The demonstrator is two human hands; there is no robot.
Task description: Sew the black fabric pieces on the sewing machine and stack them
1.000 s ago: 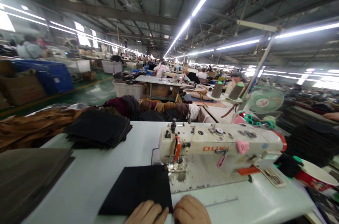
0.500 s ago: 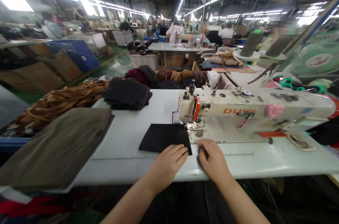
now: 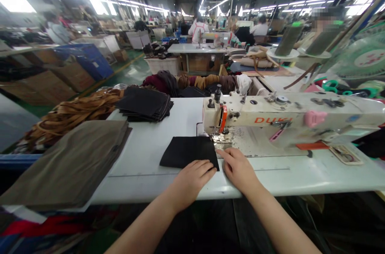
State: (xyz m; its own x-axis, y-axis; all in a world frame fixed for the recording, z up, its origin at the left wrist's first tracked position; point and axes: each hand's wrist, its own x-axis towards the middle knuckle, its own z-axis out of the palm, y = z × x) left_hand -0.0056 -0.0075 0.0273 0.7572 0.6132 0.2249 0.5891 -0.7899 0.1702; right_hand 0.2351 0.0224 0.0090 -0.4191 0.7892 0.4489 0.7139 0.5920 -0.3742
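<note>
A black fabric piece [image 3: 188,152] lies flat on the sewing table, its right end by the needle area of the sewing machine [image 3: 288,119]. My left hand [image 3: 195,176] rests on the near right corner of this piece, palm down with the fingers laid out flat. Just right of the fabric is my right hand [image 3: 239,170]. Its index finger reaches to the fabric's right edge near the presser foot, while the other fingers bend loosely over the tabletop; nothing shows in its grasp.
A stack of black pieces [image 3: 144,103] sits at the table's back left. Grey-brown cloth panels [image 3: 69,162] overlap the left edge, beside a heap of brown straps [image 3: 81,111]. Thread cones [image 3: 287,39] stand at the back right. Other people work farther off.
My right hand has moved slightly left and its index finger has stretched out to the black piece's edge. My left hand stays on the fabric. The view has shifted slightly.
</note>
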